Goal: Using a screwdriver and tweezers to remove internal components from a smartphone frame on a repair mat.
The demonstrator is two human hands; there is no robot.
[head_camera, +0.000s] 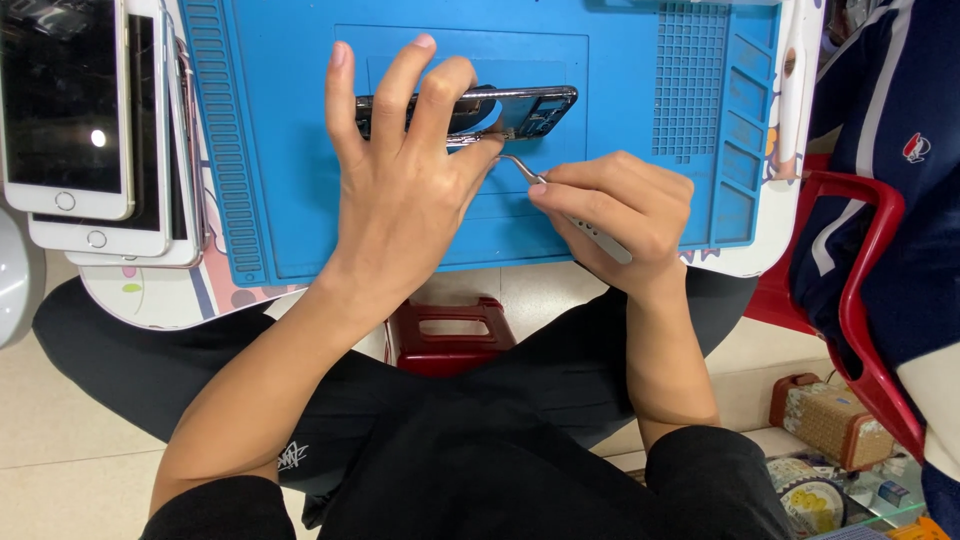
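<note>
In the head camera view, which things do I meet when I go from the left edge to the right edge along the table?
Stack of white phones → blue work mat → left hand steadying the opened phone → right hand holding tweezers → red chair with another person's sleeve.

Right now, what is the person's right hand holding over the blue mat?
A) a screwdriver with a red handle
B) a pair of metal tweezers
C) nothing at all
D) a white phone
B: the right hand pinches a pair of metal tweezers, whose thin tip points at the opened phone that the left hand steadies on the blue mat.
</note>
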